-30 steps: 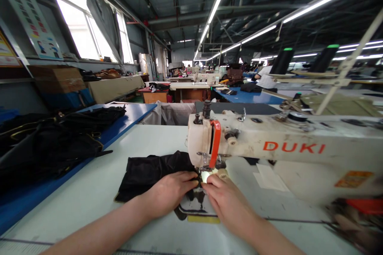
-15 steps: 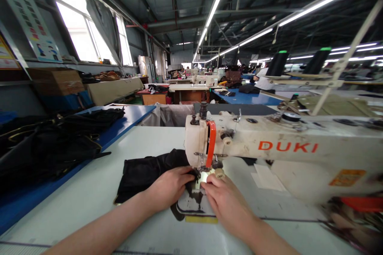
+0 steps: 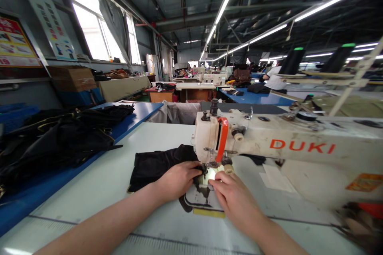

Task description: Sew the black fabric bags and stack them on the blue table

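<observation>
A piece of black fabric [image 3: 155,163] lies on the white table, its right end under the needle of a cream sewing machine [image 3: 269,143] marked DUKI. My left hand [image 3: 176,179] rests on the fabric with its fingers curled and pressed on the cloth just left of the needle. My right hand [image 3: 236,201] lies over the metal needle plate [image 3: 199,199] in front of the presser foot, fingertips pinched at the fabric's edge under the lit needle area. The two hands nearly touch.
A heap of black bags or fabric [image 3: 54,139] covers the blue table [image 3: 140,111] to the left. Thread cones [image 3: 291,61] stand on a rack behind the machine. A person in white [image 3: 273,79] works at a far table. Red items [image 3: 368,211] lie at the right edge.
The view has shifted a little to the left, so everything sits further right in frame. Both hands stay at the needle; the fabric appears to have fed slightly backward.
</observation>
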`<state>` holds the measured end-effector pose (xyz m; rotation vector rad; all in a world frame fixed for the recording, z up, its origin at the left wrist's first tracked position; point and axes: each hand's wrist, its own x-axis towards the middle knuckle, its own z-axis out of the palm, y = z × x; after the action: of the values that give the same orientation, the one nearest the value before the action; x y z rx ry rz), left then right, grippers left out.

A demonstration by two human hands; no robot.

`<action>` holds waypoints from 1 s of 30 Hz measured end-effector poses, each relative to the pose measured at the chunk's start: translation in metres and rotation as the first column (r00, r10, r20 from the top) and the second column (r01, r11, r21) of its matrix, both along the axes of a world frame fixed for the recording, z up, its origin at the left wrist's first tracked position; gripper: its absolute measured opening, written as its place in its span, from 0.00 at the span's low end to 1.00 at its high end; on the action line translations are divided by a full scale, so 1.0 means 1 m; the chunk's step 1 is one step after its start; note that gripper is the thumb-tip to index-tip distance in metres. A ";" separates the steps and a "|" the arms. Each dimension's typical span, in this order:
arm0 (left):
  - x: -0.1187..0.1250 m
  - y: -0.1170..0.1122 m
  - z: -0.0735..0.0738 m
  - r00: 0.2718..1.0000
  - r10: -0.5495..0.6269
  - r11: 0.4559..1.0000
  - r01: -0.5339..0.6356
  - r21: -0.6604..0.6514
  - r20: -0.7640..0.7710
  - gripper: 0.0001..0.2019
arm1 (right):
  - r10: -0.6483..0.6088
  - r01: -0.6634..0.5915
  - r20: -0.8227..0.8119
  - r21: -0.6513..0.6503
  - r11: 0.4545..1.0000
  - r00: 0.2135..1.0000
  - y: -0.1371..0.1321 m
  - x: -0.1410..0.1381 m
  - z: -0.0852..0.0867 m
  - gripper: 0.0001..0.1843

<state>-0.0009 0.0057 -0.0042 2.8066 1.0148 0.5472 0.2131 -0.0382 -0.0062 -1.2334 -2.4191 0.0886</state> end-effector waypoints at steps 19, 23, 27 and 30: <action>-0.082 -0.184 0.047 0.977 -0.214 0.969 0.210 0.129 0.017 0.12 | 0.348 -0.367 -0.167 -0.098 0.925 0.922 -0.049 -0.094 0.047 0.16; -0.104 -0.203 0.046 0.995 -0.104 0.988 0.101 0.118 0.013 0.10 | 0.086 -0.334 -0.508 -0.422 0.843 0.857 -0.056 -0.103 0.042 0.08; -0.125 -0.220 0.035 0.993 -0.017 0.998 0.010 0.061 0.116 0.07 | -0.197 -0.363 -0.685 -0.581 0.728 0.702 -0.070 -0.094 0.029 0.13; -0.125 -0.223 0.035 0.936 0.123 0.990 -0.091 -0.110 0.331 0.11 | -0.281 -0.337 -0.709 -0.596 0.729 0.647 -0.080 -0.095 0.023 0.15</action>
<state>-0.1261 -0.2174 0.0304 2.4695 1.0895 0.9292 0.1185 -0.1182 0.0169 -1.0685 -1.6095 1.3720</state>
